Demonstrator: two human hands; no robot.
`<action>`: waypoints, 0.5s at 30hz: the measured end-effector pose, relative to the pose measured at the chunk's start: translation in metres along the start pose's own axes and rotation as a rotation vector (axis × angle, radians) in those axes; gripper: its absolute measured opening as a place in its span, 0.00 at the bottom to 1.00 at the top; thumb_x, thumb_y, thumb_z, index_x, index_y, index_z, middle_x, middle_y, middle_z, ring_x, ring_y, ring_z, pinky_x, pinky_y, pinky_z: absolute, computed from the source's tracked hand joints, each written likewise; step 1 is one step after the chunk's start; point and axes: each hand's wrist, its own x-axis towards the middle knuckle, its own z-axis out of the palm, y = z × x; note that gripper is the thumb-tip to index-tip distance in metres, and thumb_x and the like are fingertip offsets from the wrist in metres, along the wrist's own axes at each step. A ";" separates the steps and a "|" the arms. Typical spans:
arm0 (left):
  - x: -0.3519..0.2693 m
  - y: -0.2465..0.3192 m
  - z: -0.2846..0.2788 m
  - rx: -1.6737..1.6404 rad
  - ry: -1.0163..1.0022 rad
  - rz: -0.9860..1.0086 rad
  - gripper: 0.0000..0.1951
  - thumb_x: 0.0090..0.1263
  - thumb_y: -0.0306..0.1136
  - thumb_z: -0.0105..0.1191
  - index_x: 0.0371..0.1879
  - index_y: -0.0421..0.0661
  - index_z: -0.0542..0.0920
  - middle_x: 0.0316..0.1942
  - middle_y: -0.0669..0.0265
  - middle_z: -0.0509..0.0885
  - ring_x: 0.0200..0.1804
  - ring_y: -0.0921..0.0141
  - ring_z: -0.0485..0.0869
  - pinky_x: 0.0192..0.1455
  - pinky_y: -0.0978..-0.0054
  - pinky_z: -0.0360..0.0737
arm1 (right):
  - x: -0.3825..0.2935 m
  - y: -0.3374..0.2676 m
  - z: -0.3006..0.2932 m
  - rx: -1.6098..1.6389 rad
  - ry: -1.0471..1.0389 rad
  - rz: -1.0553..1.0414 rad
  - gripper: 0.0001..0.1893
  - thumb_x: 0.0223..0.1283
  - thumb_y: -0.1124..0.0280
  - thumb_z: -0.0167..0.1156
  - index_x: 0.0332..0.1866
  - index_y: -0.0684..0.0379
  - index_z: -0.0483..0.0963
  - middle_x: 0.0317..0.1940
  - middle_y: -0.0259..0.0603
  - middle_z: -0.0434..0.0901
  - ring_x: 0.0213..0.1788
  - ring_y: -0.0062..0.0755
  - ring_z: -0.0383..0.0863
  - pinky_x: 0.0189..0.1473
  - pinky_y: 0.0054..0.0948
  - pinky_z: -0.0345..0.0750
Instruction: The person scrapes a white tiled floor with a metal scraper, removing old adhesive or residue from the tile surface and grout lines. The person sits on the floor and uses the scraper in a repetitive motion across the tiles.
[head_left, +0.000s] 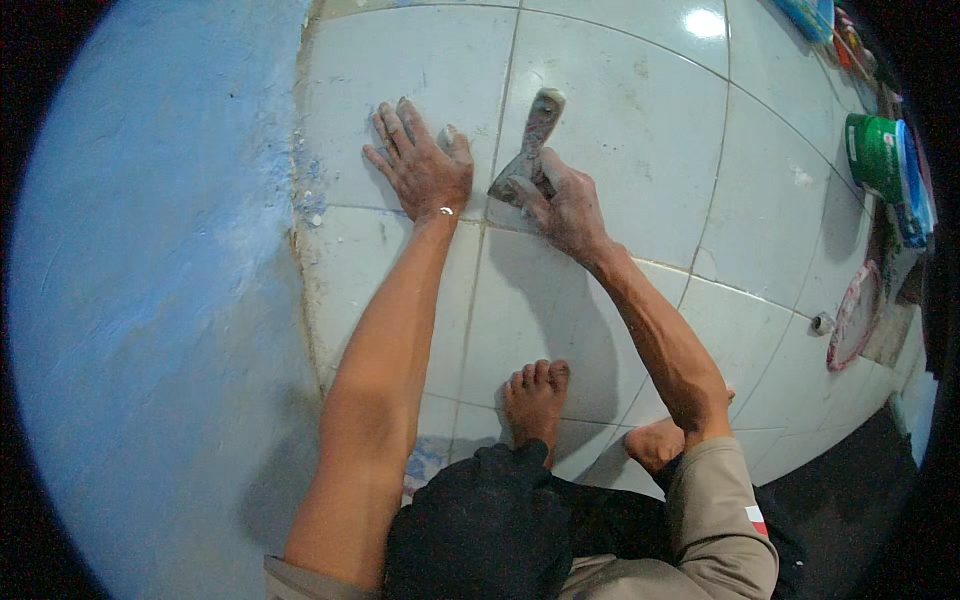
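My left hand (429, 169) rests palm down on the white tile floor (622, 112), fingers apart and dusted with pale powder. It holds nothing. Close by on its right, my right hand (574, 206) grips a putty knife (541, 124) around its blade and lower handle. The worn handle points away from me, while the blade's wide edge faces back toward me and to the left, near a grout joint. Whether that edge touches the tile I cannot tell. Pale dust covers the right fingers too. Blue paint flakes (311, 201) lie left of my left hand, along the wall's base.
A blue painted wall (150, 262) rises along the left. At the right stand a green bucket (874, 157), a red-and-white-rimmed oval object (855, 319) and a small round item (822, 324). A blue object (810, 19) shows at upper right. My bare foot (536, 397) is below my hands.
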 end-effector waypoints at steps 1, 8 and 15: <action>-0.001 -0.001 0.000 0.011 0.003 0.000 0.39 0.72 0.49 0.50 0.79 0.40 0.60 0.80 0.45 0.57 0.85 0.52 0.49 0.83 0.37 0.41 | 0.000 -0.003 0.001 -0.013 -0.042 -0.053 0.10 0.66 0.72 0.64 0.43 0.65 0.73 0.27 0.57 0.82 0.30 0.52 0.87 0.35 0.44 0.81; -0.002 0.004 -0.002 -0.036 -0.026 -0.010 0.39 0.72 0.47 0.50 0.79 0.40 0.59 0.81 0.45 0.55 0.85 0.51 0.48 0.83 0.37 0.40 | -0.011 -0.001 0.009 -0.003 -0.128 -0.088 0.12 0.66 0.69 0.67 0.42 0.64 0.72 0.31 0.57 0.83 0.35 0.55 0.88 0.37 0.47 0.80; 0.000 0.001 -0.001 -0.022 0.022 -0.005 0.38 0.71 0.49 0.51 0.78 0.41 0.62 0.80 0.48 0.58 0.84 0.52 0.51 0.82 0.36 0.44 | -0.007 -0.012 0.001 -0.100 -0.189 -0.182 0.08 0.70 0.75 0.64 0.44 0.65 0.73 0.29 0.46 0.86 0.29 0.27 0.84 0.32 0.30 0.81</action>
